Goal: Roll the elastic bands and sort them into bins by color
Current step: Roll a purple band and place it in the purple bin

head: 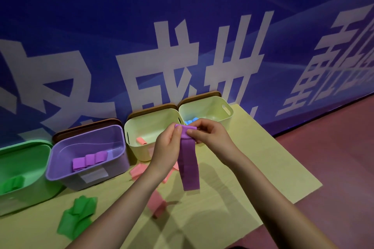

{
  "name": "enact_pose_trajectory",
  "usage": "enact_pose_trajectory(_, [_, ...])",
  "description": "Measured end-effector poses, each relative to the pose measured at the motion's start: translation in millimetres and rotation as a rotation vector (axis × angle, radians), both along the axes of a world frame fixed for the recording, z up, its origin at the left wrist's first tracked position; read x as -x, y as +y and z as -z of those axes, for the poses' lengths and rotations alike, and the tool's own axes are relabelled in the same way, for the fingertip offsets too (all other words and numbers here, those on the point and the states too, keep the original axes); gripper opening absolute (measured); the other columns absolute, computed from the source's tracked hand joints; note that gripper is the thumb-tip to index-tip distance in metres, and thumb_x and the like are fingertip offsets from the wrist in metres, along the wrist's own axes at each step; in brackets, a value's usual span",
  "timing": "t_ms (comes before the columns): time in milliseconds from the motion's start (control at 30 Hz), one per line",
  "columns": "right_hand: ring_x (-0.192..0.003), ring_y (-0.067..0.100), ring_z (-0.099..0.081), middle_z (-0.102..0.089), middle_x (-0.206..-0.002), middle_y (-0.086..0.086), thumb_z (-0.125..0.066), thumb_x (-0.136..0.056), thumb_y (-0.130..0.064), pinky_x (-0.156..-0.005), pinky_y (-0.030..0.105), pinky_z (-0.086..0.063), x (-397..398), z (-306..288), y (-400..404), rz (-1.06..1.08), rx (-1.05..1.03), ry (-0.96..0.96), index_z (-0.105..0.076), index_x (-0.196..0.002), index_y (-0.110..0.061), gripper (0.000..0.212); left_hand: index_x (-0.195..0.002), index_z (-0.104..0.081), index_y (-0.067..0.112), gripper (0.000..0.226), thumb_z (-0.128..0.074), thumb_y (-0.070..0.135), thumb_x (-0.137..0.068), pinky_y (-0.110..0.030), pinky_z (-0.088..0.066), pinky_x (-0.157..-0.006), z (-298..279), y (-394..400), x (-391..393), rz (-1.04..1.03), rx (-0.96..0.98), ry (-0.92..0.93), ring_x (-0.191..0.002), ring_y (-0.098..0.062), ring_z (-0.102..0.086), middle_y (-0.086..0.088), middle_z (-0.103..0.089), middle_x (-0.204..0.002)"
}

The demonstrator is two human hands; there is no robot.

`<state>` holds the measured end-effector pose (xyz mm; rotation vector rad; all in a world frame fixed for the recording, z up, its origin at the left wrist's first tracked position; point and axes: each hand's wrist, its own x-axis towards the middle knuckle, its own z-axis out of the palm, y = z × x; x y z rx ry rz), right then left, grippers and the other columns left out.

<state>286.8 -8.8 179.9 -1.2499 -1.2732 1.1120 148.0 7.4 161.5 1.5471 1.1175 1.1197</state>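
We see the left hand (169,147) and the right hand (210,131) raised together, each pinching the top of a purple band (189,159) between thumb and fingers. The top end is folded over into the beginning of a roll, and the rest hangs straight down between the wrists, clear of the yellow mat (253,157) below. Just beyond the hands stand two pale bins: the one behind the left hand (149,125) holds a pink roll (141,140), the one behind the right hand (212,107) shows blue rolls (190,121). Left of the hands sits the purple bin (89,153) with purple rolls (89,160), and farther left the green bin (24,170). Under the forearms lie loose pink bands (155,204), and a loose green band (78,216) lies to the left.
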Motion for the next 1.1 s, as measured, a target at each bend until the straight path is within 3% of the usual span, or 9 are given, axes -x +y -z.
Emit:
enact_pose_trajectory(67, [-0.057, 0.005, -0.051, -0.057, -0.066, 0.003, -0.066, -0.086, -0.002, -0.058, 0.019, -0.042, 1, 3, 4, -0.003, -0.015, -0.015, -0.064, -0.083, 0.002, 0.005, -0.086, -0.062, 0.004, 0.030, -0.040, 0.015, -0.102, -0.018, -0.037, -0.058, 0, 0, -1, -0.040, -0.072, 0.021, -0.060, 0.000, -0.045, 0.003, -0.056, -0.067])
enact_pose_trajectory(167, [-0.053, 0.004, -0.049, -0.056, -0.061, 0.000, -0.066, -0.086, 0.000, -0.054, 0.017, -0.040, 4, 5, 9, -0.018, -0.035, 0.001, -0.062, -0.078, 0.000, 0.009, -0.083, -0.064, 0.007, 0.031, -0.043, 0.022, -0.098, -0.019, -0.036, -0.057, 2, 1, 3, -0.087, -0.112, 0.040, -0.060, -0.003, -0.045, -0.006, -0.056, -0.067])
enact_pose_trajectory(300, [-0.053, 0.007, -0.046, -0.053, -0.059, 0.001, -0.065, -0.084, 0.002, -0.054, 0.017, -0.038, 12, 6, 21, -0.066, -0.044, 0.133, -0.063, -0.075, -0.005, 0.011, -0.082, -0.074, 0.022, 0.027, -0.050, 0.027, -0.095, -0.032, -0.045, -0.067, -7, 7, 16, -0.014, 0.147, -0.243, -0.074, -0.017, -0.057, -0.003, -0.066, -0.076])
enact_pose_trajectory(400, [-0.056, 0.010, -0.045, -0.052, -0.064, 0.006, -0.065, -0.084, 0.001, -0.057, 0.021, -0.038, 16, 7, 33, -0.027, -0.060, 0.168, -0.063, -0.081, 0.004, 0.005, -0.086, -0.074, 0.020, 0.028, -0.053, 0.039, -0.084, -0.039, -0.051, -0.074, -10, 8, 25, 0.065, 0.267, -0.262, -0.076, -0.030, -0.064, -0.014, -0.070, -0.082])
enact_pose_trajectory(533, [-0.063, 0.004, -0.054, -0.061, -0.070, -0.001, -0.068, -0.084, -0.001, -0.062, 0.019, -0.044, 22, 8, 44, 0.014, -0.164, 0.000, -0.066, -0.084, 0.002, 0.003, -0.093, -0.067, 0.012, 0.022, -0.049, 0.024, -0.097, -0.036, -0.055, -0.066, -6, 14, 27, -0.030, 0.288, -0.226, -0.066, -0.028, -0.066, -0.017, -0.068, -0.075])
enact_pose_trajectory(700, [-0.070, 0.007, -0.053, -0.058, -0.077, -0.008, -0.068, -0.083, -0.010, -0.065, 0.013, -0.041, 19, 12, 50, 0.007, -0.582, -0.445, -0.073, -0.088, -0.010, 0.007, -0.094, -0.064, 0.004, 0.024, -0.043, 0.016, -0.099, -0.030, -0.054, -0.052, -9, 26, 23, -0.035, 0.456, -0.377, -0.053, -0.021, -0.062, -0.012, -0.064, -0.063])
enact_pose_trajectory(833, [-0.076, 0.006, -0.056, -0.061, -0.084, -0.001, -0.064, -0.087, -0.016, -0.070, 0.010, -0.043, 6, 14, 51, -0.066, -0.649, -0.622, -0.074, -0.097, -0.011, 0.015, -0.104, -0.059, -0.006, 0.039, -0.029, 0.020, -0.099, -0.034, -0.054, -0.057, -8, 30, 25, 0.086, 0.571, -0.543, -0.062, -0.026, -0.063, -0.019, -0.066, -0.073])
enact_pose_trajectory(967, [-0.081, 0.010, -0.056, -0.062, -0.087, 0.002, -0.057, -0.088, -0.026, -0.074, 0.006, -0.038, -5, 12, 49, -0.152, -0.695, -0.785, -0.075, -0.096, -0.011, 0.025, -0.110, -0.060, -0.006, 0.065, -0.021, 0.045, -0.100, -0.033, -0.054, -0.064, 0, 30, 23, 0.201, 0.601, -0.506, -0.070, -0.029, -0.065, -0.023, -0.066, -0.083])
enact_pose_trajectory(1100, [-0.081, 0.015, -0.059, -0.063, -0.089, 0.004, -0.057, -0.089, -0.024, -0.071, 0.022, -0.048, -15, 4, 43, -0.223, -0.730, -0.790, -0.075, -0.098, -0.010, 0.025, -0.106, -0.060, -0.001, 0.044, -0.035, 0.035, -0.100, -0.032, -0.055, -0.063, 1, 24, 18, 0.176, 0.565, -0.404, -0.066, -0.026, -0.065, -0.021, -0.065, -0.084])
